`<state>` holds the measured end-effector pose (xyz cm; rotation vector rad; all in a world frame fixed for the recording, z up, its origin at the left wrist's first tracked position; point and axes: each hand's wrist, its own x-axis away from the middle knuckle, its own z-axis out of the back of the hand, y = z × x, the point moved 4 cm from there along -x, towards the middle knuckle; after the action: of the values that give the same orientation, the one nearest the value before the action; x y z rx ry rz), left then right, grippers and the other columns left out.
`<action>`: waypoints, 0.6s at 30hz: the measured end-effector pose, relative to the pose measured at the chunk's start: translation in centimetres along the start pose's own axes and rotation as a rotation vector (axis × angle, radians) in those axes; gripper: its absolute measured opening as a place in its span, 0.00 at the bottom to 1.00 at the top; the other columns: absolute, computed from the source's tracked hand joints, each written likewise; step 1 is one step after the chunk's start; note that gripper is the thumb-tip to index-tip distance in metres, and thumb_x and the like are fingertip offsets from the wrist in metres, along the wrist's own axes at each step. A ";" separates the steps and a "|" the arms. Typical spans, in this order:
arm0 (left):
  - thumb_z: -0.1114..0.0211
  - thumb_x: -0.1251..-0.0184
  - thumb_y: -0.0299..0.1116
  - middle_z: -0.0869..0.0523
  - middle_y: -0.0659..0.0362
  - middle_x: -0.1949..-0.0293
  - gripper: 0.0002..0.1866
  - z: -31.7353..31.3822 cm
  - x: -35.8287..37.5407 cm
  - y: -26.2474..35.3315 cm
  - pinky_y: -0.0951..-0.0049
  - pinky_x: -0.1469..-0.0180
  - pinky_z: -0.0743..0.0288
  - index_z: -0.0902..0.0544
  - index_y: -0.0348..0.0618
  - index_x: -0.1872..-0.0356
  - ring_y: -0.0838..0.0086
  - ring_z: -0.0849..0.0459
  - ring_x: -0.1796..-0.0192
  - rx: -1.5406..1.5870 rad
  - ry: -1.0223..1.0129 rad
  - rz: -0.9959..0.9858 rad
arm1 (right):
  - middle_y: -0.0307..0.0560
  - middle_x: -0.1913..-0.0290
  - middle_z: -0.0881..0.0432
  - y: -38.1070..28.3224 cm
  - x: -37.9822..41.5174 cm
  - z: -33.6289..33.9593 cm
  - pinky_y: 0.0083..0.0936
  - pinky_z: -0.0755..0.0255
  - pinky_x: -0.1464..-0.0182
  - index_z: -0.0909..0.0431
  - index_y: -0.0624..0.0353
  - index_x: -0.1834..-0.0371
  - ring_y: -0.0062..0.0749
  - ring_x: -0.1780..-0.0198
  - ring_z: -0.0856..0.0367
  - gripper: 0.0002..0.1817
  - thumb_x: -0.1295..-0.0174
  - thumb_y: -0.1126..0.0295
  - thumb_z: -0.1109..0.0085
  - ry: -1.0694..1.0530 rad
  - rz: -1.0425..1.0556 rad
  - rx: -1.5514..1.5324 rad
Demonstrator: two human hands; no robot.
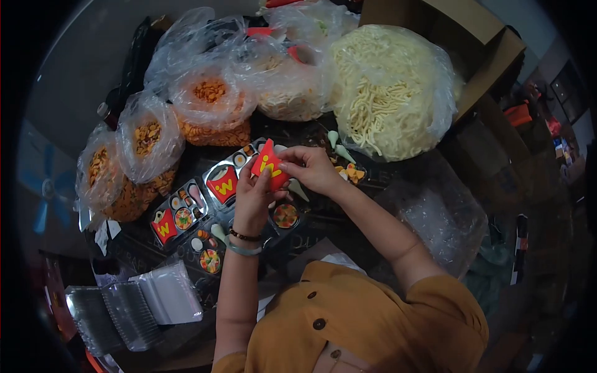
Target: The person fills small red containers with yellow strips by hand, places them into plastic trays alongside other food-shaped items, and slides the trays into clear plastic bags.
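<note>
My left hand (250,196) is closed around a small red toy French fry box (268,160) with a yellow logo, held upright over the trays. My right hand (316,169) pinches that box at its right edge; what lies between its fingertips is partly hidden. Just left of my left hand, a tray holds another red fry box (224,186). Farther left, a second clear tray (194,188) carries a red fry box (163,227) and a round pizza-like piece (183,218). Beneath my hands lies one more round pizza-like piece (285,216), beside a pale cone-shaped piece (298,191).
A big bag of cream-coloured sticks (388,90) stands at the back right, beside a cardboard box (491,62). Bags of small orange pieces (211,112) line the back left. Stacked clear plastic trays (127,311) lie front left. Clear plastic (435,217) is at right.
</note>
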<state>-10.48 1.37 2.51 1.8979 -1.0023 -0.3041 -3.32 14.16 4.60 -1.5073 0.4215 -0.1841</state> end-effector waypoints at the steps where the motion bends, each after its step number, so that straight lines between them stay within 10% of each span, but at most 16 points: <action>1: 0.46 0.32 0.30 0.22 0.48 0.54 0.27 -0.4 -0.2 -0.5 0.72 0.70 0.16 0.46 0.42 0.35 0.65 0.15 0.63 -0.001 -0.017 0.010 | 0.40 0.64 0.18 0.1 0.7 1.4 0.18 0.28 0.60 0.20 0.64 0.60 0.17 0.63 0.22 0.09 0.43 0.73 0.39 0.109 0.106 0.202; 6: 0.47 0.32 0.28 0.24 0.50 0.49 0.24 -1.2 -0.7 -3.2 0.72 0.69 0.16 0.42 0.45 0.37 0.62 0.16 0.60 0.041 -0.033 -0.027 | 0.50 0.64 0.20 -0.8 4.0 12.8 0.35 0.27 0.61 0.20 0.60 0.65 0.44 0.63 0.20 0.08 0.48 0.73 0.41 0.513 0.202 1.306; 10: 0.47 0.32 0.27 0.29 0.52 0.43 0.22 -3.3 -0.9 -3.9 0.64 0.63 0.15 0.38 0.48 0.38 0.59 0.20 0.50 0.156 -0.059 0.035 | 0.53 0.67 0.20 2.1 3.4 17.8 0.40 0.28 0.61 0.20 0.60 0.67 0.50 0.62 0.21 0.09 0.50 0.70 0.42 0.290 -0.274 1.422; 18: 0.46 0.32 0.29 0.28 0.55 0.43 0.21 -4.7 -2.5 -5.4 0.61 0.59 0.17 0.35 0.51 0.39 0.61 0.22 0.47 0.192 -0.096 0.090 | 0.56 0.58 0.20 -1.4 -3.1 22.0 0.36 0.27 0.57 0.20 0.58 0.57 0.48 0.58 0.21 0.17 0.51 0.66 0.40 0.422 -0.101 1.317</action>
<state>-6.60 7.41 0.07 2.0183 -1.2144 -0.2564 2.38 35.57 6.66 -0.1776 0.4145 -0.7073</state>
